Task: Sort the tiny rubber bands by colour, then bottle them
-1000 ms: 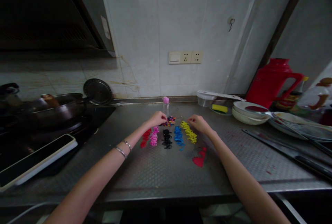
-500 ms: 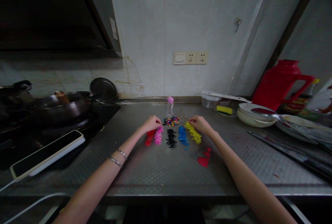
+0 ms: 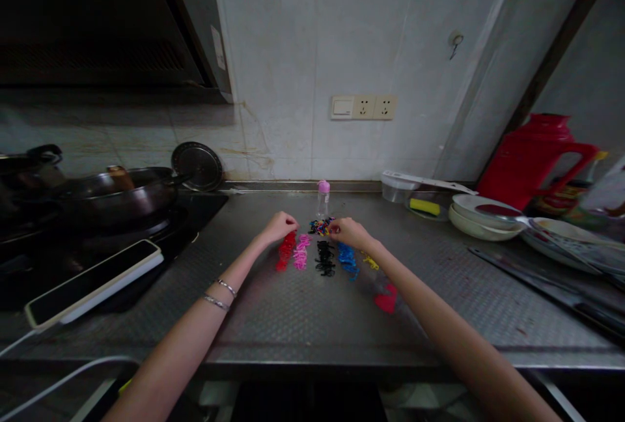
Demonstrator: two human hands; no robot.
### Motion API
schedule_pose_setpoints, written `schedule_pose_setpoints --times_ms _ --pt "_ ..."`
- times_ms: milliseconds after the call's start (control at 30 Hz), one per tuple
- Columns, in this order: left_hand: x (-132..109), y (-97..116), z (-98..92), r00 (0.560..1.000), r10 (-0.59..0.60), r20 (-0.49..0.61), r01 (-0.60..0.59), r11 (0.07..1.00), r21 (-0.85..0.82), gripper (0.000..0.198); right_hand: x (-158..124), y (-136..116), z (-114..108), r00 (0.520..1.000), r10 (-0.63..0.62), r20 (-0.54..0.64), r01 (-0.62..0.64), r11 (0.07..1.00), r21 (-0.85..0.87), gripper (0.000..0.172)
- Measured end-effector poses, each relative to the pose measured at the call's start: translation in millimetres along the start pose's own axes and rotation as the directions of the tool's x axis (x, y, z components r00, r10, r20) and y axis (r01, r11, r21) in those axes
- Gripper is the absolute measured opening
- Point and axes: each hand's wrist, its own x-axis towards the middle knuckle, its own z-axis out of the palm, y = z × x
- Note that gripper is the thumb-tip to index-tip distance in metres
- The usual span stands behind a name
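Note:
Small rubber bands lie sorted by colour in strips: red [image 3: 286, 253], pink [image 3: 301, 253], black [image 3: 325, 258], blue [image 3: 347, 260] and yellow [image 3: 372, 262], the yellow mostly behind my right wrist. A mixed pile of coloured bands [image 3: 319, 226] lies behind them. My left hand [image 3: 280, 226] is closed in a pinch at the far end of the red strip; what its fingertips hold, if anything, is too small to make out. My right hand [image 3: 352, 233] reaches the mixed pile's right side, fingers pinched together, their contents hidden. Behind the pile stands a small clear bottle with a pink cap [image 3: 323, 199].
A red heart-shaped piece [image 3: 387, 299] lies near my right forearm. At right are bowls [image 3: 481, 223], a knife [image 3: 527, 282], a yellow sponge [image 3: 424, 207] and a red thermos jug [image 3: 527, 161]. Left are a pan [image 3: 117, 197] on the stove and a phone [image 3: 92, 282].
My right hand has moved left from the yellow strip to the mixed pile. My left hand has shifted slightly left and up, from near the pink strip to the red one.

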Motion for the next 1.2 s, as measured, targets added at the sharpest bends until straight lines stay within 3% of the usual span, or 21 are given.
schedule_pose_setpoints --times_ms 200,500,900,1033,1200 --pt "-2.0 -9.8 -3.4 0.998 -0.037 -0.046 0.033 0.997 -0.076 0.030 1.8 -0.7 10.2 0.997 0.076 -0.004 -0.076 0.997 0.022 0.020" --pt "-0.6 -17.3 -3.3 0.997 -0.049 -0.068 0.040 0.992 -0.122 0.028 3.1 0.5 15.9 0.996 0.076 -0.043 -0.075 0.997 0.022 0.024" --pt "0.7 -27.7 -2.3 0.992 -0.084 -0.094 0.068 0.985 -0.160 0.028 9.1 0.2 -3.3 0.989 0.082 -0.126 -0.073 0.994 0.078 0.021" --pt "1.5 -31.0 -2.5 0.990 -0.084 -0.110 0.064 0.984 -0.168 0.028 20.2 -7.9 1.5 0.985 0.050 -0.163 -0.021 0.984 0.176 0.022" --pt "2.3 -36.5 -4.6 0.983 -0.090 -0.158 0.066 0.986 -0.150 0.027 44.3 -32.5 24.4 0.985 -0.088 -0.148 0.135 0.930 0.342 0.023"
